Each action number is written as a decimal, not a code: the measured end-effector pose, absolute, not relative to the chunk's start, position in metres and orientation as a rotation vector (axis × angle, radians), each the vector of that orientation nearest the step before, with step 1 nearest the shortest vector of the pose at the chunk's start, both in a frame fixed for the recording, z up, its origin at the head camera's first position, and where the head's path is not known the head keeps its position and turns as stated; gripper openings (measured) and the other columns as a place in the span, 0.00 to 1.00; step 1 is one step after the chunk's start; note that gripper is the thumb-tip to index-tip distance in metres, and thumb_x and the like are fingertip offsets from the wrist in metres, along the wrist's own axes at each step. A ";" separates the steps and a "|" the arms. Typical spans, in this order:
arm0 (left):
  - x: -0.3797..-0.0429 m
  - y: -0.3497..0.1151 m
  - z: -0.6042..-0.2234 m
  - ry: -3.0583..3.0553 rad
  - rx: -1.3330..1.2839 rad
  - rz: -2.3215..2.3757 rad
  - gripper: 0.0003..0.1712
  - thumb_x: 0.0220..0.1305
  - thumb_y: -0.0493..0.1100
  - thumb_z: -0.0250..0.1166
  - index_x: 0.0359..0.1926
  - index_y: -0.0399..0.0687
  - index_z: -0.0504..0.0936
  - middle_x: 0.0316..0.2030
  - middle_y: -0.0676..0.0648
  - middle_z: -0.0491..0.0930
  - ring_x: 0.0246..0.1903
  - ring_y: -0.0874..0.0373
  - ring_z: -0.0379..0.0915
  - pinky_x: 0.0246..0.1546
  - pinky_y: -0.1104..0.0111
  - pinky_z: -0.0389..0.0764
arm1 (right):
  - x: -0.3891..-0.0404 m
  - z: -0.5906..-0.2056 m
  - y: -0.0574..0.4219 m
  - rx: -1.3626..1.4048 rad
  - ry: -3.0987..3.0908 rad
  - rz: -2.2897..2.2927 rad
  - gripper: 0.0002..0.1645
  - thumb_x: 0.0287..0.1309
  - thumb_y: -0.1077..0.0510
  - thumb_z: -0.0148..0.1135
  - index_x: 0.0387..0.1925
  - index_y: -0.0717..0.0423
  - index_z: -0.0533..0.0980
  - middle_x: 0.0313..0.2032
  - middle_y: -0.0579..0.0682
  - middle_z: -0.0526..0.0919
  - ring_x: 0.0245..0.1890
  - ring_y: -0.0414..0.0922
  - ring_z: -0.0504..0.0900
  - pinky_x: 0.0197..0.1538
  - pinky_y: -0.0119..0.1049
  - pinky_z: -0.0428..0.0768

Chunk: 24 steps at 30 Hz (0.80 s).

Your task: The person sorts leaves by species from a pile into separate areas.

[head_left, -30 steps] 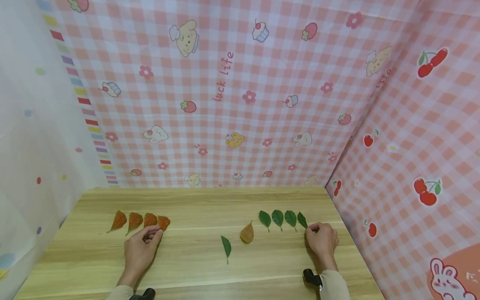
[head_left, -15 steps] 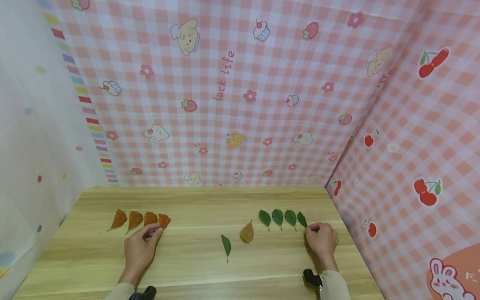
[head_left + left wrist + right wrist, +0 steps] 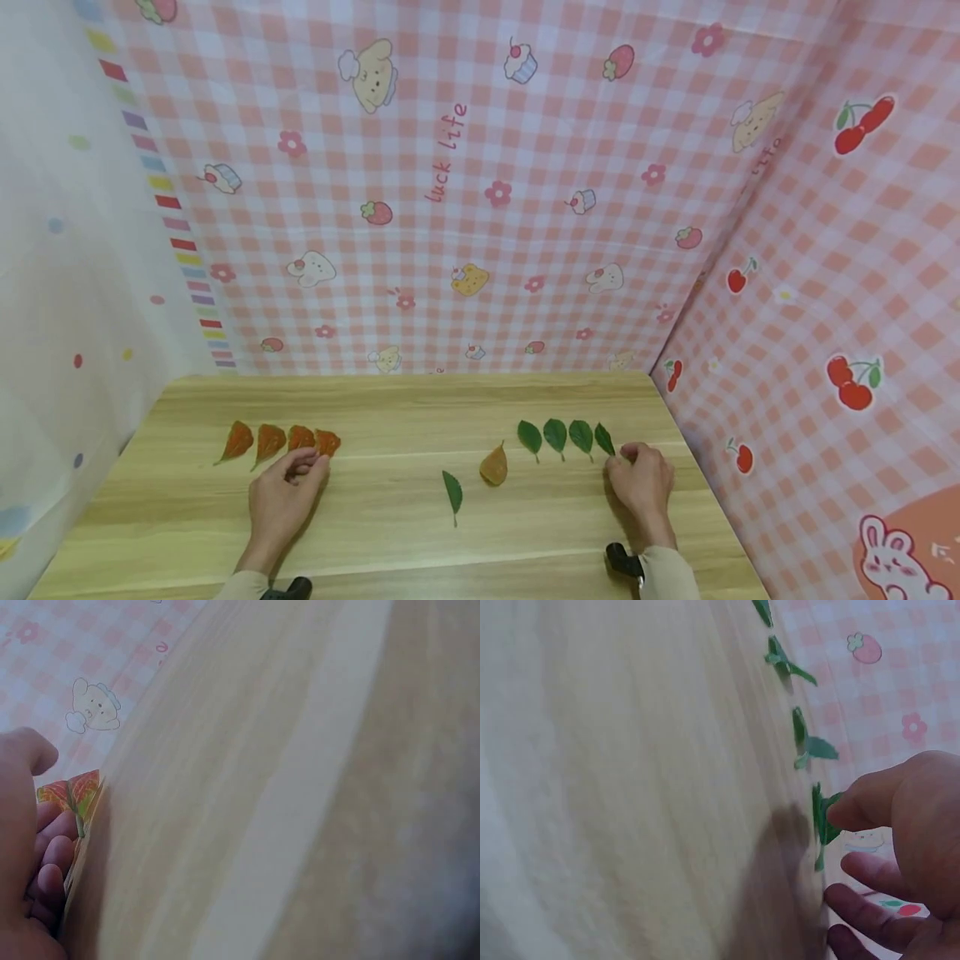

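Several orange-red leaves (image 3: 271, 442) lie in a row at the left of the wooden table. My left hand (image 3: 281, 500) rests at the row's right end, beside the last red leaf (image 3: 327, 442); in the left wrist view its thumb stands apart from its loosely bent fingers. Several green leaves (image 3: 555, 436) form another row at the right. Next to the rightmost green leaf (image 3: 603, 439) is my right hand (image 3: 643, 483). In the right wrist view its thumb overlaps that leaf (image 3: 829, 817), with the fingers spread apart from the thumb; contact is unclear.
Between the rows, a single green leaf (image 3: 453, 493) and a yellow-brown leaf (image 3: 494, 466) lie on the table (image 3: 390, 533). Checked cloth (image 3: 420, 250) hangs behind the table and along its right side. A pale curtain (image 3: 90, 275) hangs at the left.
My right hand has shifted slightly left, and its fingers have eased apart near the last green leaf. My left hand has moved a touch to the right. The leaves look unmoved.
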<state>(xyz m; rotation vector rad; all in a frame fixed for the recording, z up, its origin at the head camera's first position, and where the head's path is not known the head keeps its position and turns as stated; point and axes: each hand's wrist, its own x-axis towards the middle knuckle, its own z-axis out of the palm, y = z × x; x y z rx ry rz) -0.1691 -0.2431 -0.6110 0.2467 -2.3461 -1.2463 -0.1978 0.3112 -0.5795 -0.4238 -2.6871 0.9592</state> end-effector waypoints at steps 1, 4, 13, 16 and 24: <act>-0.169 -0.243 -0.611 -2.348 0.257 -1.258 0.12 0.73 0.43 0.79 0.51 0.41 0.94 0.42 0.43 0.96 0.35 0.83 0.77 0.38 0.89 0.75 | -0.196 -0.578 0.310 -0.420 -2.688 0.970 0.24 0.66 0.56 0.69 0.57 0.70 0.85 0.55 0.71 0.90 0.62 0.75 0.82 0.70 0.70 0.71; -0.167 -0.242 -0.609 -2.343 0.278 -1.290 0.14 0.73 0.43 0.78 0.54 0.39 0.93 0.43 0.41 0.95 0.37 0.82 0.76 0.39 0.89 0.75 | -0.192 -0.575 0.307 -0.410 -2.683 1.049 0.32 0.68 0.57 0.69 0.67 0.72 0.79 0.62 0.75 0.87 0.66 0.75 0.81 0.73 0.69 0.75; -0.151 -0.234 -0.602 -2.215 0.183 -1.249 0.19 0.68 0.35 0.78 0.58 0.36 0.90 0.44 0.39 0.90 0.41 0.72 0.76 0.41 0.85 0.74 | -0.168 -0.564 0.295 -0.374 -2.660 1.229 0.48 0.76 0.52 0.72 0.84 0.70 0.61 0.79 0.78 0.69 0.80 0.76 0.67 0.81 0.74 0.68; -0.149 -0.228 -0.596 -2.180 0.108 -1.205 0.22 0.66 0.32 0.79 0.60 0.36 0.89 0.49 0.38 0.90 0.48 0.73 0.76 0.49 0.81 0.74 | -0.158 -0.562 0.282 -0.300 -2.603 1.192 0.49 0.73 0.54 0.76 0.82 0.71 0.64 0.78 0.77 0.70 0.80 0.76 0.68 0.81 0.74 0.67; -0.155 -0.203 -0.575 -2.184 -0.077 -1.237 0.27 0.64 0.31 0.79 0.64 0.36 0.87 0.62 0.37 0.89 0.62 0.67 0.77 0.66 0.80 0.67 | -0.133 -0.561 0.230 -0.131 -2.506 1.223 0.42 0.69 0.56 0.81 0.76 0.66 0.73 0.76 0.70 0.76 0.79 0.73 0.72 0.80 0.75 0.70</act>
